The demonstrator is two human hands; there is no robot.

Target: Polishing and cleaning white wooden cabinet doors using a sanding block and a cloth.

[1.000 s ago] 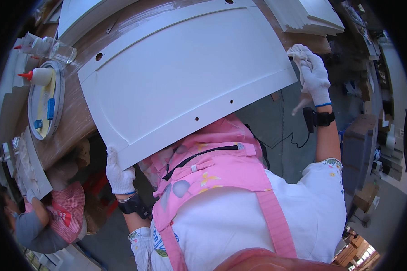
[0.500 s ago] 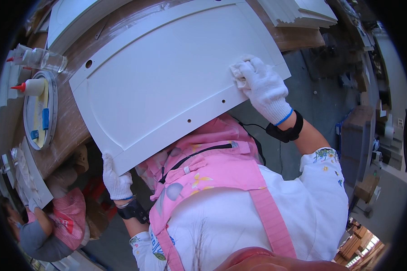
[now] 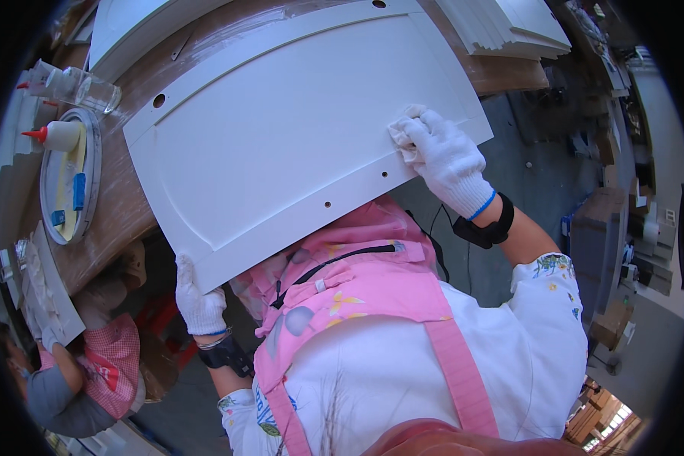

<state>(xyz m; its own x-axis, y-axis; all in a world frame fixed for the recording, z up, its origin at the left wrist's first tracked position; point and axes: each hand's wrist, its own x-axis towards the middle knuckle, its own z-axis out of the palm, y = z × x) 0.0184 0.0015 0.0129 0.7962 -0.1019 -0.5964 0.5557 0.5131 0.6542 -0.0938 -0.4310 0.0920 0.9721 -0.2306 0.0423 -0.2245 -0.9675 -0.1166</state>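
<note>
Pressing cloth [image 3: 403, 135], right hand [image 3: 448, 163], left hand [image 3: 197, 300] gripping diagonal white panel [image 3: 281, 144]

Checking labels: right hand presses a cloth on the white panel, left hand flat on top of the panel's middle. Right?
Not quite. The head view shows the left hand gripping the panel's lower edge, not its middle. The right hand does press a cloth on it.

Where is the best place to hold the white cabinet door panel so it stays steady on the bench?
Probably the near overhanging edge of the white door panel, from the person's side: it juts past the workbench, where the left hand already grips its corner.
</note>
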